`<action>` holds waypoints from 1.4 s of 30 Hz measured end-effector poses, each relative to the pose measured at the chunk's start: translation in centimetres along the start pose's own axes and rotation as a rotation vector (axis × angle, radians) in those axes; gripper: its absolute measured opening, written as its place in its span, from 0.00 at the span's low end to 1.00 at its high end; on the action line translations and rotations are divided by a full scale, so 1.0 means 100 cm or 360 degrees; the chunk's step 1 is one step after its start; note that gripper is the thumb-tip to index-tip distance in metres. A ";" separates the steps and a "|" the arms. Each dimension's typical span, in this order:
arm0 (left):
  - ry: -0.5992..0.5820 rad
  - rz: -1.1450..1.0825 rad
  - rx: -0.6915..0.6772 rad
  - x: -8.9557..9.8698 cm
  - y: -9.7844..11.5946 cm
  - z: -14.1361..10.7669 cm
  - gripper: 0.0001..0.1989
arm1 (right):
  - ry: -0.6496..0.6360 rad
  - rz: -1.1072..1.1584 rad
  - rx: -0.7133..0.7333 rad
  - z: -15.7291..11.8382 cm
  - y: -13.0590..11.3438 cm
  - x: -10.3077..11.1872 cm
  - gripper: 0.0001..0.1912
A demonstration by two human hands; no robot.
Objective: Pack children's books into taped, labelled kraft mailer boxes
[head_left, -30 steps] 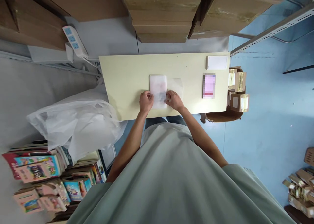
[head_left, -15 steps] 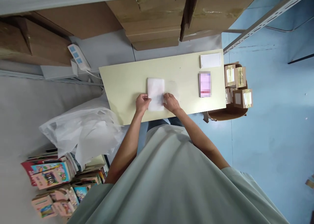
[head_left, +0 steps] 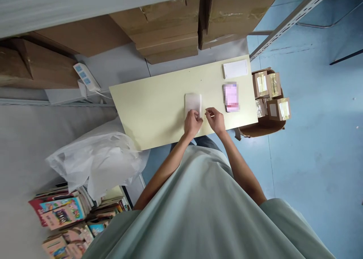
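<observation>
A white rectangular packet (head_left: 193, 101) is laid flat on a cream tabletop (head_left: 150, 111), close to the near edge.
Its long axis is pointed near to far, one short end facing the far side. Its near half is partly covered by the left hand (head_left: 193, 123), fingers curled; whether it is gripped cannot be told. The right hand (head_left: 216, 120) is held just right of it, apart, fingertips drawn nearly together; whether anything is pinched cannot be told.

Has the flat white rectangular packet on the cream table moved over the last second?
Yes. The white packet has shifted rightward along the cream rectangular table, closing much of its gap to the pink rectangular item.
</observation>
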State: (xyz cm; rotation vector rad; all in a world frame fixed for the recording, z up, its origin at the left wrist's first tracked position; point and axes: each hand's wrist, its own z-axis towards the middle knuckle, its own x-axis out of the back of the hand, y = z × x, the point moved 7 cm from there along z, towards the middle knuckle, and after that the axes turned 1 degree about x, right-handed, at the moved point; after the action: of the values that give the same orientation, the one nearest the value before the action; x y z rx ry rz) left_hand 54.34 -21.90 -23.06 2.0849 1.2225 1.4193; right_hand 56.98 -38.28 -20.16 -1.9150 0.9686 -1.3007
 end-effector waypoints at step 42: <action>0.0794 -0.0369 0.0514 0.289 -0.198 0.039 0.20 | -0.0937 -0.0405 0.0152 0.055 -0.171 -0.301 0.30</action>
State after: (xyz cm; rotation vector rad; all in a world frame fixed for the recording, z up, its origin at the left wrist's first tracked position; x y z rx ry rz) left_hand 52.42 13.28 -21.26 1.7383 1.9298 1.7842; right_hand 58.65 -3.33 -22.65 -2.2063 0.3692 -0.8024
